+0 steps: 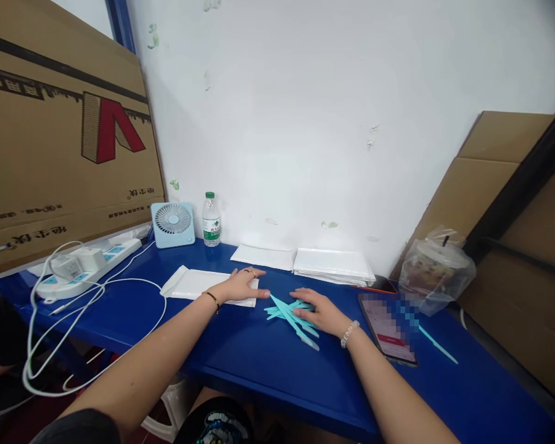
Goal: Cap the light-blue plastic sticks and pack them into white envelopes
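Note:
My left hand (243, 287) lies over the right end of a white padded envelope (197, 283), fingers stretched out and thumb pointing right. Beside it is a loose pile of thin turquoise plastic sticks with blade-like ends (287, 313), crossing one another on the blue table. My right hand (321, 311) rests at the right side of this pile, its thumb and fingers apart and its fingertips over the sticks. Part of the pile is hidden under that hand. Neither hand appears to grip anything.
White envelopes lie in two stacks, left (263, 256) and right (333, 265), by the wall. A fan (172, 225), a water bottle (211, 222) and a power strip (97, 262) with cables stand left. To the right are a phone (388, 327), another turquoise stick (437, 344) and a bagged drink cup (432, 271).

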The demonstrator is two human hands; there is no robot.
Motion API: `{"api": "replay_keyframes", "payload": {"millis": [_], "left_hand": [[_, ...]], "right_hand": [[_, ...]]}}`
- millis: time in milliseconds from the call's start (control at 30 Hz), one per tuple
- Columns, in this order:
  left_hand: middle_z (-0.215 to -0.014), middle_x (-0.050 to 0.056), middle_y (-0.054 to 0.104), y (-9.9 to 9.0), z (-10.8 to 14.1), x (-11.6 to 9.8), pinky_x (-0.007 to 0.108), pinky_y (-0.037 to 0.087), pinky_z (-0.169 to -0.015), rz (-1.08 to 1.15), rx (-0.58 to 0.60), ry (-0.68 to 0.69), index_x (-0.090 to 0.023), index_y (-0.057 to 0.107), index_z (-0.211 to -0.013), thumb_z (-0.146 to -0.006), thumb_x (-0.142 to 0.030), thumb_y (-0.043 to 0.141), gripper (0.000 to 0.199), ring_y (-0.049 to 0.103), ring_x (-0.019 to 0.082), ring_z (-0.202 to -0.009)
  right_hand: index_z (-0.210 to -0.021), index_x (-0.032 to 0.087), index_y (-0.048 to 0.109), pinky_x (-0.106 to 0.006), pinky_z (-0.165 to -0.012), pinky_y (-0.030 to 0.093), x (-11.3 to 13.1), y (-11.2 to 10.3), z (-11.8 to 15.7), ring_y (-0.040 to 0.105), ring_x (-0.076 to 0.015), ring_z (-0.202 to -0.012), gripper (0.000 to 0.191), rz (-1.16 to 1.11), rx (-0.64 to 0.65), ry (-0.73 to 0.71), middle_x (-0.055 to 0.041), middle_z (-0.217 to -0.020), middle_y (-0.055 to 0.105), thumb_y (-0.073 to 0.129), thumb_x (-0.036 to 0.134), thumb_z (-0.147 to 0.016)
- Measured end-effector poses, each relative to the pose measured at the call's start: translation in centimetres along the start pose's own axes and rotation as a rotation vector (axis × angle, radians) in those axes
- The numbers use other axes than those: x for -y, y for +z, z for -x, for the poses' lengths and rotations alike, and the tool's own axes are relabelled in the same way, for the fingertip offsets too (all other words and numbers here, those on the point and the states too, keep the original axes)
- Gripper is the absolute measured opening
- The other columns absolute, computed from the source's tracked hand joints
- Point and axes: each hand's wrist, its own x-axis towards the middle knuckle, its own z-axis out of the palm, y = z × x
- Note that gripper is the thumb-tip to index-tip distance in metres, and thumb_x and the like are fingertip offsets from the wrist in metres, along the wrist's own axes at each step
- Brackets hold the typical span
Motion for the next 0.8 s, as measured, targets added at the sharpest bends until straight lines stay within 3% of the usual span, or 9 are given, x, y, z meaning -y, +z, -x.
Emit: {"api": "replay_keyframes", "payload": {"millis": [67, 133, 200, 300, 500, 633, 800], "left_hand": [[-0.114, 0.007, 0.063, 0.6, -1.0, -0.9, 0.035, 0.036, -0.093, 0.063, -0.039, 0.063, -0.028, 0.065, -0.104, -0.062, -0.054, 0.067, 0.049, 0.054, 0.028, -0.107], [-0.099, 0.005, 0.067, 1.6, -2.2, -1.9, 0.029, 0.043, -0.079, 0.053, 0.026, 0.151, -0.027, 0.069, -0.094, -0.062, -0.051, 0.067, 0.04, 0.06, 0.024, -0.09], [-0.086, 0.004, 0.068, 2.8, -3.3, -2.7, 0.027, 0.044, -0.069, -0.011, 0.134, 0.205, -0.025, 0.07, -0.085, -0.058, -0.049, 0.07, 0.036, 0.061, 0.021, -0.076], [-0.074, 0.002, 0.066, 4.3, -4.4, -3.6, 0.025, 0.041, -0.06, -0.104, 0.248, 0.165, -0.023, 0.069, -0.075, -0.055, -0.047, 0.072, 0.032, 0.059, 0.018, -0.064], [-0.076, 0.001, 0.067, 5.1, -4.9, -3.8, 0.02, 0.038, -0.052, -0.14, 0.466, 0.082, -0.019, 0.067, -0.079, -0.06, -0.043, 0.07, 0.031, 0.058, 0.014, -0.064], [-0.075, 0.001, 0.066, 5.5, -4.8, -2.9, 0.019, 0.037, -0.052, -0.07, 0.352, 0.094, -0.018, 0.065, -0.085, -0.07, -0.053, 0.059, 0.038, 0.056, 0.013, -0.065], [-0.079, 0.001, 0.067, 5.6, -5.1, -2.7, 0.021, 0.036, -0.056, -0.102, 0.152, 0.161, -0.019, 0.066, -0.088, -0.081, -0.046, 0.049, 0.033, 0.056, 0.013, -0.067]], "right_hand": [[-0.116, 0.025, 0.06, -0.037, -0.098, 0.039, -0.3, -0.4, -0.1, 0.051, -0.0221, -0.112, 0.038, 0.008, -0.108, 0.021, -0.0076, -0.119, 0.057, 0.047, 0.045, -0.087], [-0.108, 0.024, 0.064, -0.035, -0.093, 0.041, -0.8, -0.8, -0.2, 0.054, -0.0209, -0.104, 0.029, 0.048, -0.148, 0.048, -0.0066, -0.109, 0.06, 0.049, 0.038, -0.086], [-0.104, 0.024, 0.065, -0.035, -0.091, 0.041, -1.3, -1.0, -0.2, 0.053, -0.0208, -0.101, 0.025, 0.087, -0.142, 0.069, -0.0062, -0.105, 0.06, 0.053, 0.032, -0.084], [-0.097, 0.023, 0.066, -0.034, -0.088, 0.041, -1.7, -1.0, -0.2, 0.053, -0.0203, -0.098, 0.02, 0.112, -0.147, 0.092, -0.0055, -0.1, 0.06, 0.057, 0.027, -0.079], [-0.077, 0.019, 0.063, -0.032, -0.079, 0.042, -2.4, -0.7, -0.5, 0.053, -0.0193, -0.087, 0.01, 0.059, -0.142, 0.107, -0.0042, -0.088, 0.059, 0.064, 0.027, -0.073], [-0.075, 0.019, 0.062, -0.029, -0.07, 0.042, -2.8, -0.7, -0.7, 0.053, -0.0164, -0.075, 0.009, -0.016, -0.185, 0.133, -0.0028, -0.081, 0.059, 0.064, 0.027, -0.072], [-0.077, 0.016, 0.06, -0.025, -0.059, 0.041, -3.5, -1.1, -1.8, 0.05, -0.0127, -0.061, 0.02, -0.212, -0.299, 0.199, -0.0008, -0.069, 0.059, 0.06, 0.036, -0.076]]}}
